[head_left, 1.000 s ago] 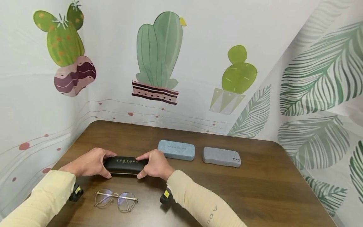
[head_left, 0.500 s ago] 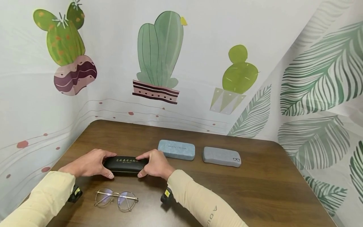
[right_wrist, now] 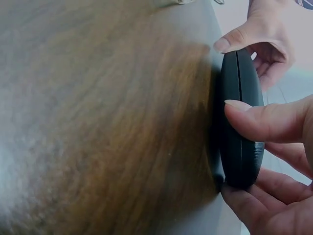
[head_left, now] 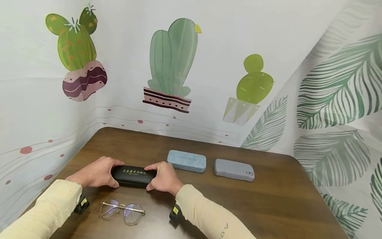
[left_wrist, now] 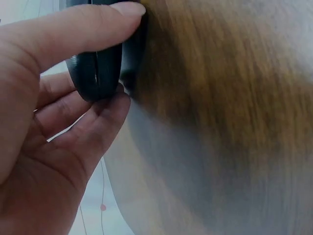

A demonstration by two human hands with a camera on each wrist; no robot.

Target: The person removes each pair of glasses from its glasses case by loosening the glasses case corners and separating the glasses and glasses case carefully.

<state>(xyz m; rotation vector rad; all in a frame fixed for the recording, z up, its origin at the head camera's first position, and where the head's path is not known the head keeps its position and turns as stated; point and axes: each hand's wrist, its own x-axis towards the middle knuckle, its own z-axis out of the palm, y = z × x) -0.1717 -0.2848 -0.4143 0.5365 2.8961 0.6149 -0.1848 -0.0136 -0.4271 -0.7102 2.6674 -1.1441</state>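
A black glasses case (head_left: 132, 176) with gold lettering on its lid lies lengthwise between both hands, its lid closed. My left hand (head_left: 96, 172) grips its left end, with the thumb (left_wrist: 93, 29) along the near side and the fingers around the end. At the opposite end my right hand (head_left: 165, 177) holds it the same way, as the right wrist view shows with the case (right_wrist: 239, 83) edge-on and close to the table surface. Nearer to me, a pair of thin-framed round eyeglasses (head_left: 121, 206) lies on the table, apart from both hands.
Behind my right hand lies a light blue glasses case (head_left: 186, 161). To its right is a grey glasses case (head_left: 234, 169) with a small glasses print. The brown wooden table (head_left: 268, 205) meets a white curtain (head_left: 215, 59) printed with cacti and leaves.
The head view has shifted slightly, so the whole scene sits a little lower and to the right. Both hands keep their hold on the black glasses case, which stays in nearly the same place.
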